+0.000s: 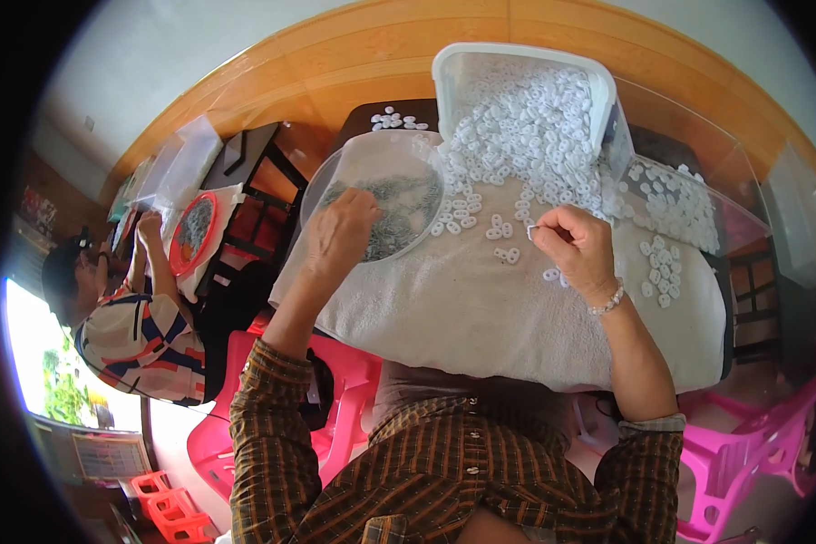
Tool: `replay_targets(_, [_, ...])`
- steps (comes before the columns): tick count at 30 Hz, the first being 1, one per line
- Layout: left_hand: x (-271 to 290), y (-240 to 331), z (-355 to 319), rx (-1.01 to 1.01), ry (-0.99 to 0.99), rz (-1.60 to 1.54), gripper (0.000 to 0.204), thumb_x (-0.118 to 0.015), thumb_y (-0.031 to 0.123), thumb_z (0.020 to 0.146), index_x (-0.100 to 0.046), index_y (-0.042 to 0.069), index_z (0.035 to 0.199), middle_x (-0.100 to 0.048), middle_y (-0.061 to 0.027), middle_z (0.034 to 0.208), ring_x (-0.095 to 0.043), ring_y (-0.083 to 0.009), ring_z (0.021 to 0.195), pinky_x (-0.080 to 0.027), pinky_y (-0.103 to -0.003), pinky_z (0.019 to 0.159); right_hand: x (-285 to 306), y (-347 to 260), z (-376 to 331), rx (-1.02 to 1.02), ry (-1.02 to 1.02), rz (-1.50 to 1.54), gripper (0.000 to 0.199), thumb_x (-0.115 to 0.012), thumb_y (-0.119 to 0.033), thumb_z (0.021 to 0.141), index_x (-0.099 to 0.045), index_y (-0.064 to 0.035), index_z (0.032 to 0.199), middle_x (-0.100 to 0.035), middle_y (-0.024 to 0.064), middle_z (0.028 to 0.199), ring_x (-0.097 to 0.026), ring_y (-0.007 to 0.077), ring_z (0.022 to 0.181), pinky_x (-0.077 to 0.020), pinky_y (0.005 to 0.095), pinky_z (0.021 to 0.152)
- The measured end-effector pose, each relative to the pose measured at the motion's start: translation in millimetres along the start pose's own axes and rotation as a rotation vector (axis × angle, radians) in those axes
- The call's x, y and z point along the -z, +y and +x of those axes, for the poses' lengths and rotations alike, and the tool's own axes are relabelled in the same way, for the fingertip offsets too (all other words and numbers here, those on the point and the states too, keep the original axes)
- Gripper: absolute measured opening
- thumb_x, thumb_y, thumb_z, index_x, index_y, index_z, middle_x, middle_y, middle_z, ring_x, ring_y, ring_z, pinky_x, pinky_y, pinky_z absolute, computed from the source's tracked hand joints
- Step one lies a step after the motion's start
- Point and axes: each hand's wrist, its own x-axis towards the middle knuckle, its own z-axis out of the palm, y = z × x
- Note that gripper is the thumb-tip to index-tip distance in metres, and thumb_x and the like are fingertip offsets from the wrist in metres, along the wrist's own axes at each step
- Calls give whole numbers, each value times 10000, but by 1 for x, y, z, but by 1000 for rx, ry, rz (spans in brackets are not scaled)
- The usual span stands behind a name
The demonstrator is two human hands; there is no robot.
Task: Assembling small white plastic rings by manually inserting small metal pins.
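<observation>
My left hand (343, 234) is over a round clear tray (311, 192) that holds a heap of small grey metal pieces (406, 201). Its fingertips are bunched together, and whatever lies between them is hidden. To the right, my right hand (578, 249) pinches a small white plastic piece (532, 233) between thumb and fingertip, just above the cloth. Loose white oval pieces with two holes (462, 210) lie between the hands. Behind them a white tub (521, 50) rests on its side, and many more such pieces spill out of its mouth.
A beige cloth (480, 331) covers the table. Another pile of white pieces (675, 204) lies at the right, with a small group nearer me. At the left a person (145, 335) works beside a red-rimmed tray (190, 258). Pink chairs (354, 381) stand below the table edge.
</observation>
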Motion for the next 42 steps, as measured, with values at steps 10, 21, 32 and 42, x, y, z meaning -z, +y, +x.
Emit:
replay_targets(10, [1, 73, -7, 358, -230, -1136, 144, -521, 160, 909, -569, 25, 898, -564, -19, 746, -517, -107, 610, -400, -238, 543, 1, 7, -8, -13, 22, 5, 52, -638, -33, 733, -605, -4, 705, -580, 20, 614, -497, 65, 535, -401, 223, 499])
replay_targets(21, [-48, 130, 11, 630, -576, -2044, 152, -517, 186, 929, -585, 55, 893, -554, -11, 733, -450, -97, 571, -350, -204, 517, 1, -14, -12, 34, 27, 154, 61, -648, -35, 761, -594, -7, 760, -562, -1, 683, -472, 51, 561, -372, 197, 510])
replay_targets(32, [-62, 124, 15, 704, -560, -2096, 166, -549, 229, 912, -579, 68, 889, -556, -21, 704, -443, -101, 566, -347, -214, 518, -3, -16, -8, 1, 46, -9, 79, -655, -26, 754, -584, 7, 742, -548, 33, 668, -492, 87, 559, -392, 217, 513])
replay_targets(42, [-58, 127, 11, 681, -591, -2090, 151, -538, 222, 921, -569, 74, 933, -574, -25, 716, -464, -101, 571, -365, -218, 528, -7, -17, -10, -11, 13, -57, 113, -677, -61, 765, -595, 16, 753, -558, 42, 679, -510, 105, 578, -403, 227, 521])
